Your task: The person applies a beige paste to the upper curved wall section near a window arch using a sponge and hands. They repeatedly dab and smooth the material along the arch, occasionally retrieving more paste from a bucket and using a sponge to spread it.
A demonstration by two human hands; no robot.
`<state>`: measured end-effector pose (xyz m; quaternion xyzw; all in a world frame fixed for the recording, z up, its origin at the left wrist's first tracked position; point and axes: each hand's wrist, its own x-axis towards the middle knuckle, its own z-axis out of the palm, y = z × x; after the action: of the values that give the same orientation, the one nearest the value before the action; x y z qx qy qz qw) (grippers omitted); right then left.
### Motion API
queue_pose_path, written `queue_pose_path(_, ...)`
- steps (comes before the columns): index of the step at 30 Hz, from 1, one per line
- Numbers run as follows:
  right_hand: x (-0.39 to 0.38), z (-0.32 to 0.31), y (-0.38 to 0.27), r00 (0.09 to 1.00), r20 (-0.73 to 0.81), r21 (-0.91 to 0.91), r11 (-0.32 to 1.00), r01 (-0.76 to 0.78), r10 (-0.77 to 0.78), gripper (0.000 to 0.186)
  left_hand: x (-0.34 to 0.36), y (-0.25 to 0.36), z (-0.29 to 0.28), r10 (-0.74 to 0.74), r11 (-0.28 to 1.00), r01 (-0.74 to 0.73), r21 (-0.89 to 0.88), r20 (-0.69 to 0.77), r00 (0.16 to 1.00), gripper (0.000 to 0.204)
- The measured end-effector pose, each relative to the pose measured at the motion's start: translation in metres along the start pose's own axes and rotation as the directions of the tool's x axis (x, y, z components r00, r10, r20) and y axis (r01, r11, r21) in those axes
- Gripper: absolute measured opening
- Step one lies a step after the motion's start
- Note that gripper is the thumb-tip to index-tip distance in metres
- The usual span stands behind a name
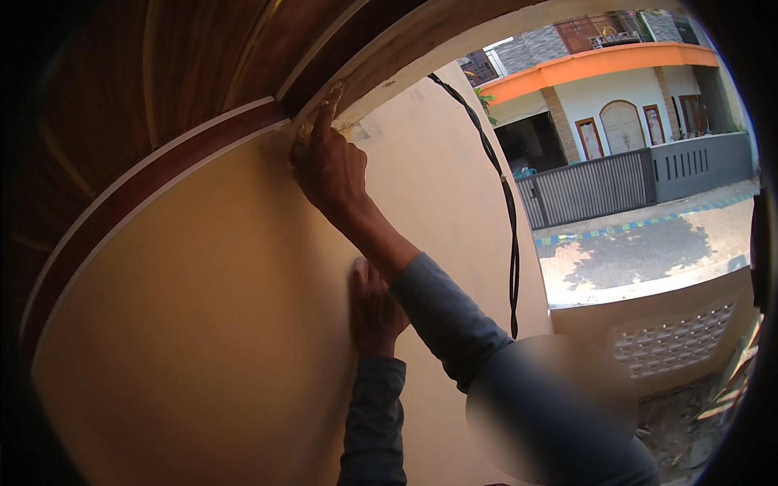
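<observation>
Nearest, the grey right sleeve (pixel 442 312) slants up from the lower right, partly lost in a round blur, and leads to the right hand (pixel 332 166), raised to the upper corner with its index finger extended and the others curled in. Its fingertip is at a rough, pale patch (pixel 335 91) on the brown beam (pixel 397 61), just beside the corner where wall and ceiling trim meet; whether that grip also pinches something small, I cannot tell. Lower down, the left hand (pixel 375 312) has its fingers up against the cream wall (pixel 203 267), partly hidden by the right forearm, so its grip cannot be read for certain either. The step in hand looks like close fingertip work on the patch, the left hand probably bracing — a judgement from the pose alone. The next move seems to call for light, controlled pressure along the beam's edge, with the wall contact kept for balance. Above, the dark panelled ceiling (pixel 186 65) curves away; to the right hangs a twisted black cable (pixel 506 194). Beyond lie a low wall with a pierced panel (pixel 673 340), a sunlit street (pixel 648 251), a grey gate (pixel 596 194) and an orange-banded house (pixel 600 71).
</observation>
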<state>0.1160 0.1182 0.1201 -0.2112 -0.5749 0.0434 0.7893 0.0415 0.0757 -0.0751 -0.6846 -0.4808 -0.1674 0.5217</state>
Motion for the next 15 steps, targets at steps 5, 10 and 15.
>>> queue_pose_path(5,-0.010,-0.032,0.000,0.999,0.030,-0.021,0.999,0.029,-0.029,0.104,0.008,0.002,-0.014,0.024,0.998,-0.025,0.057,0.023,0.999,0.042)
queue_pose_path(10,0.018,-0.065,0.013,0.992,-0.117,-0.110,0.994,0.026,-0.039,0.106,0.011,0.003,-0.014,0.020,1.000,-0.020,-0.008,-0.088,0.996,0.033)
queue_pose_path(15,0.013,-0.049,0.001,1.000,0.008,-0.083,0.997,-0.011,0.012,0.108,0.010,0.003,-0.014,0.008,0.999,-0.006,0.038,-0.052,0.999,0.038)
